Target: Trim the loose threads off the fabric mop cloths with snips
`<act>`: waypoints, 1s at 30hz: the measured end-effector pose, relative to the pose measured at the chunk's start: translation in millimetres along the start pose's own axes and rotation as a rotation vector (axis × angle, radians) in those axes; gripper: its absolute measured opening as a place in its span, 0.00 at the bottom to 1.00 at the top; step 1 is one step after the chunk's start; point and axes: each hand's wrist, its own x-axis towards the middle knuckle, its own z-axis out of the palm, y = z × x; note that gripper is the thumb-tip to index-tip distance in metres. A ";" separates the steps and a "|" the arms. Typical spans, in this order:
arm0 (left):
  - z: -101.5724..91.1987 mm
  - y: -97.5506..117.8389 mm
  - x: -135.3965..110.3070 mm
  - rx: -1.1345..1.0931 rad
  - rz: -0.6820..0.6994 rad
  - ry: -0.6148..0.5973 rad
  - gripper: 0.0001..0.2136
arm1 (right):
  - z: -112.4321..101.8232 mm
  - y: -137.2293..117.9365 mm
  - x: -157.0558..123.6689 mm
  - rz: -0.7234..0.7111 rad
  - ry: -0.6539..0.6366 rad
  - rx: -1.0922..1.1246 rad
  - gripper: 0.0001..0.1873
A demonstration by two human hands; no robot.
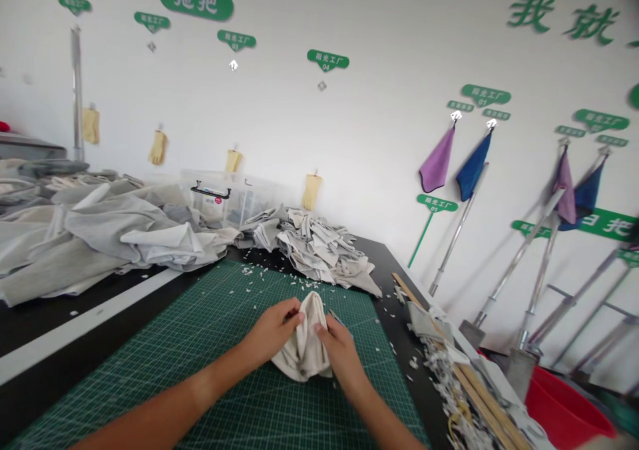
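Note:
Both my hands hold a small bunched piece of off-white cloth [305,343] above a green cutting mat [210,343]. My left hand [272,333] pinches the cloth's upper left edge with closed fingers. My right hand [342,353] grips its right side, fingers pressed on the fabric. Something thin and dark shows just behind my right hand; I cannot make it out. Small white cloth scraps [279,280] dot the mat beyond the hands.
A heap of cut grey-white cloth pieces [319,247] lies past the mat. Large grey fabric [100,237] covers the table's left. Wooden strips and scraps [449,363] line the right edge, with a red basin [564,413] below. Mop poles [519,257] lean on the wall.

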 end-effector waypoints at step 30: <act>-87.0 69.0 15.6 -0.300 -0.018 0.018 0.19 | -64.5 -67.6 17.7 -0.223 -0.014 -0.610 0.17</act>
